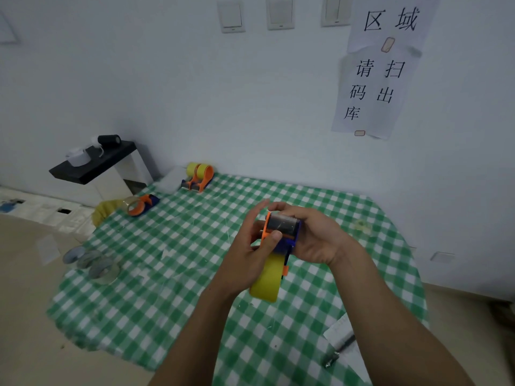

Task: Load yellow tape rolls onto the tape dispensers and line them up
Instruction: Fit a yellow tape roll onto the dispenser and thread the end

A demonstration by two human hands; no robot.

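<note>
An orange and blue tape dispenser (281, 232) carrying a yellow tape roll (266, 277) is held above the checkered surface (167, 274). The left hand (250, 252) has its grip closed on the dispenser's side, thumb on top. The right hand (315, 235) cups and grips its other side, fingers curled over.

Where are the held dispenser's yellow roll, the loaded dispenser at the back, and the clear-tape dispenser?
yellow roll (266, 282), head view, outer yellow face.
loaded dispenser (198, 176), head view, orange frame.
clear-tape dispenser (139, 205), head view, orange side plate.
</note>
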